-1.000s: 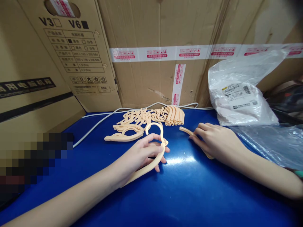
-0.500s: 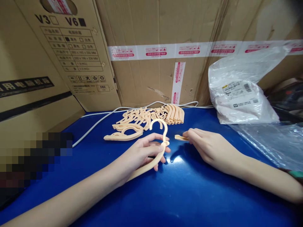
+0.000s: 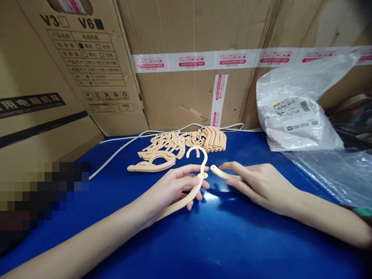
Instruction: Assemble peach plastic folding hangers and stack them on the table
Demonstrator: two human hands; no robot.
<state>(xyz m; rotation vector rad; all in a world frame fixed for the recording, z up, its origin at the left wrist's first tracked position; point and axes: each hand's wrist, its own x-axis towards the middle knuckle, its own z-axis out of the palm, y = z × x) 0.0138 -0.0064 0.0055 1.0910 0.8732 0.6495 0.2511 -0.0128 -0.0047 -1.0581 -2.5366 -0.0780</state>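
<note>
My left hand (image 3: pixel 177 186) grips a cream plastic hanger piece (image 3: pixel 184 200), a hook joined to one curved arm. Its hook (image 3: pixel 203 155) points up above my fingers, and the arm slants down toward my wrist. Close by on the right, my right hand (image 3: pixel 255 182) pinches a separate curved hanger arm (image 3: pixel 221 174). A small hole shows at that arm's free end, which lies a short gap away from the joint of the hooked piece. My palm and fingers hide the other end.
Behind my hands lie loose hanger hooks (image 3: pixel 194 138), a row of hanger arms (image 3: pixel 215 139) and stacked folded hangers (image 3: pixel 154 164). A white cable (image 3: pixel 116 158) runs along the back. Cardboard boxes (image 3: pixel 180 97) wall the blue table (image 3: pixel 226 244); a white plastic bag (image 3: pixel 299 128) stands at right.
The hanger arm in my right hand has been turned, so its holed end now faces up and nearer the hooked piece. My left hand has barely moved; its hook has tilted slightly right.
</note>
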